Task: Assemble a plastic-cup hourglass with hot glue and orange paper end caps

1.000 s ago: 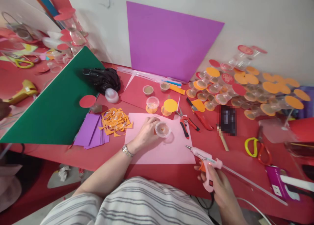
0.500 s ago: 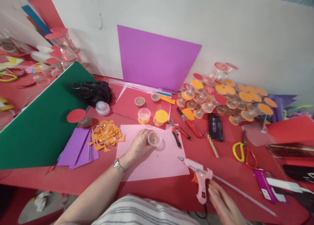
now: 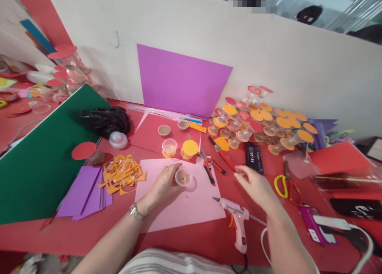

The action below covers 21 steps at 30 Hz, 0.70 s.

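My left hand point(image 3: 165, 183) is closed around the side of a small clear plastic cup point(image 3: 183, 177), over the pink sheet point(image 3: 176, 214). Above the red table, my right hand point(image 3: 253, 183) holds nothing, its fingers apart. Closest to it are a red-handled tool point(image 3: 227, 161) and a dark phone-like device with lit digits point(image 3: 254, 157). A pink glue gun point(image 3: 238, 222) lies below my right hand, its nozzle toward the pink sheet. Behind the cup stand another clear cup point(image 3: 169, 147) and one topped with a yellow disc point(image 3: 189, 149).
Orange paper scraps point(image 3: 123, 172) and purple cards point(image 3: 80, 192) lie left, beside a slanted green board point(image 3: 47, 162). Red-and-black pliers point(image 3: 209, 168) rest by the pink sheet. Several disc-topped cups point(image 3: 259, 126) crowd the back right. Scissors point(image 3: 281, 186) and a purple power strip point(image 3: 313, 226) lie right.
My right hand has moved from beside the glue gun's handle up and forward over the table. The left hand keeps the cup over the pink sheet. The camera view has shifted.
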Motion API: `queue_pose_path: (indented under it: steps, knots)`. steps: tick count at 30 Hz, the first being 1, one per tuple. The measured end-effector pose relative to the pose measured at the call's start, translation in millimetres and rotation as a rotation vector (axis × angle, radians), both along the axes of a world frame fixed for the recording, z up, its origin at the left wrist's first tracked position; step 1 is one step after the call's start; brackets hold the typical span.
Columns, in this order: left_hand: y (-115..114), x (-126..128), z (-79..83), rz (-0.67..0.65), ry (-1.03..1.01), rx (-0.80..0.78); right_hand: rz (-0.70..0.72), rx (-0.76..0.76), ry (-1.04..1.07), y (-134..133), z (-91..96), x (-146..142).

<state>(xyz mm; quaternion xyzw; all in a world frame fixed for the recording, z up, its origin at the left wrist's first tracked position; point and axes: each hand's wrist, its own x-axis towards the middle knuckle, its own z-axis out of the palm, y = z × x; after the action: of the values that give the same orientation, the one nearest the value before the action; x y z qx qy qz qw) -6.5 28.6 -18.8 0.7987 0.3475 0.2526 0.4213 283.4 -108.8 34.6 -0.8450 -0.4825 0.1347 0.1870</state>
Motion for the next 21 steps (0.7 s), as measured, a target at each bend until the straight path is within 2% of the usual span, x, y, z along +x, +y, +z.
queue_pose_path:
  steps: [3,5,8,12,16,21]
  knots:
    - [1.3,-1.1,-1.7,0.007,0.025,-0.006,0.028,-0.04,-0.066,46.7,-14.4,17.9]
    - [1.8,-1.6,-2.5,0.008,0.022,0.001,0.05,-0.088,-0.091,63.4,-26.5,23.7]
    - [2.4,-1.7,-1.6,0.0,0.012,0.009,0.113,-0.127,-0.114,68.6,-39.7,23.5]
    - [2.2,-1.1,3.3,-0.015,0.008,-0.004,0.182,-0.129,-0.121,68.0,-41.4,26.3]
    - [0.8,-1.1,4.5,-0.068,-0.018,-0.006,0.13,-0.111,-0.183,89.2,-38.3,41.5]
    - [0.4,-1.6,-0.9,-0.077,-0.001,0.009,0.065,-0.138,-0.284,119.2,-47.1,43.3]
